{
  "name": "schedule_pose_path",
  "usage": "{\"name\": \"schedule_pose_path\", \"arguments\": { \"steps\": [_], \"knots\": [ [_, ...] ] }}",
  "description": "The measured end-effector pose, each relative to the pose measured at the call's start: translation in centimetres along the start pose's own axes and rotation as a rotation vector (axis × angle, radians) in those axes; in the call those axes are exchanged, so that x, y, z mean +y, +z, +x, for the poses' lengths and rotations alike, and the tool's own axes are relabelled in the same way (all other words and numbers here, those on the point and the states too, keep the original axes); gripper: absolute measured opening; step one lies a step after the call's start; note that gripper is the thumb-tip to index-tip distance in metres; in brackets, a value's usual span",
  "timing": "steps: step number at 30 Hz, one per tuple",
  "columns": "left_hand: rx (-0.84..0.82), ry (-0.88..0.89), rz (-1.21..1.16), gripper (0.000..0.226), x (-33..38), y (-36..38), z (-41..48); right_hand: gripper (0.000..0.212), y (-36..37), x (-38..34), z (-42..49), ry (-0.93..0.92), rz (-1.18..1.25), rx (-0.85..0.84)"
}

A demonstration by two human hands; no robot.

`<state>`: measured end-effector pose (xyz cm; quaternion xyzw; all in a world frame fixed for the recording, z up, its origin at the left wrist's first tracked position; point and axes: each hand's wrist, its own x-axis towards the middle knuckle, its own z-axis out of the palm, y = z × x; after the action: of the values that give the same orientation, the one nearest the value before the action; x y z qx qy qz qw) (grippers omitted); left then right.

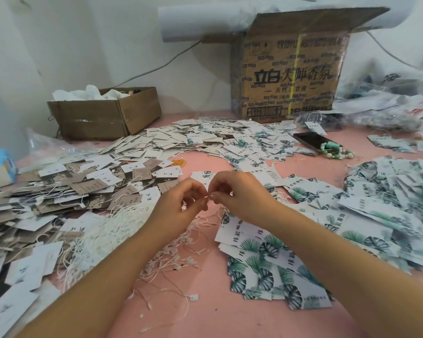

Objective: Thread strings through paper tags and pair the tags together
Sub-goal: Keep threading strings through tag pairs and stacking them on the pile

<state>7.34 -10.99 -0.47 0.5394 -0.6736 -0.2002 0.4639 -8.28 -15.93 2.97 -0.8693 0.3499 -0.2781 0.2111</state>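
My left hand (181, 203) and my right hand (239, 195) meet fingertip to fingertip above the pink table (217, 313), both pinching a thin white string (207, 196) between them. A bundle of white strings (108, 237) lies under my left wrist, with loose strings (178, 259) scattered below my hands. Leaf-printed paper tags (266, 259) lie in a stack under my right forearm. Grey and white tags (59, 191) are heaped at the left. Whether a tag hangs from the pinched string is hidden by my fingers.
A small cardboard box (105, 115) stands at the back left and a big printed carton (288, 69) at the back. A phone (308, 140) and green bead bracelet (337, 152) lie at the right. More tag heaps (205, 137) cover the middle, and plastic bags (388, 103) fill the far right.
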Motion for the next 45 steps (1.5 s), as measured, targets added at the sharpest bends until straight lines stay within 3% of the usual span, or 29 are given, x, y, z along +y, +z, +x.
{"name": "schedule_pose_path", "arguments": {
  "steps": [4,12,20,29,37,39,40,45],
  "knots": [
    [-0.013,0.030,0.060,0.023,-0.1,-0.1,0.0,0.013,-0.3,-0.1,0.1,0.005,0.041,0.036],
    [-0.022,0.034,0.146,0.014,-0.2,-0.1,0.1,0.014,-2.0,-0.5,0.2,0.128,0.528,0.144],
    [0.019,-0.011,0.117,0.010,-0.1,0.0,-0.1,0.016,-4.7,0.5,0.3,0.205,0.685,0.221],
    [0.019,-0.034,0.138,0.012,-0.6,0.1,0.1,0.010,-6.6,3.2,0.6,0.383,0.869,0.484],
    [-0.056,0.034,0.311,0.017,-1.1,1.3,0.1,0.017,-5.9,2.6,1.3,0.444,1.292,0.563],
    [-0.056,0.045,0.455,0.006,-1.3,1.5,0.3,0.021,-5.7,2.7,1.5,0.482,1.211,0.489],
    [-0.038,0.039,0.521,0.013,-1.4,1.7,0.4,0.023,-5.7,2.8,1.6,0.486,1.097,0.441],
    [-0.038,-0.029,0.778,0.050,-1.7,1.5,1.4,0.030,-4.8,4.5,1.9,0.347,0.121,0.282]
  ]
}}
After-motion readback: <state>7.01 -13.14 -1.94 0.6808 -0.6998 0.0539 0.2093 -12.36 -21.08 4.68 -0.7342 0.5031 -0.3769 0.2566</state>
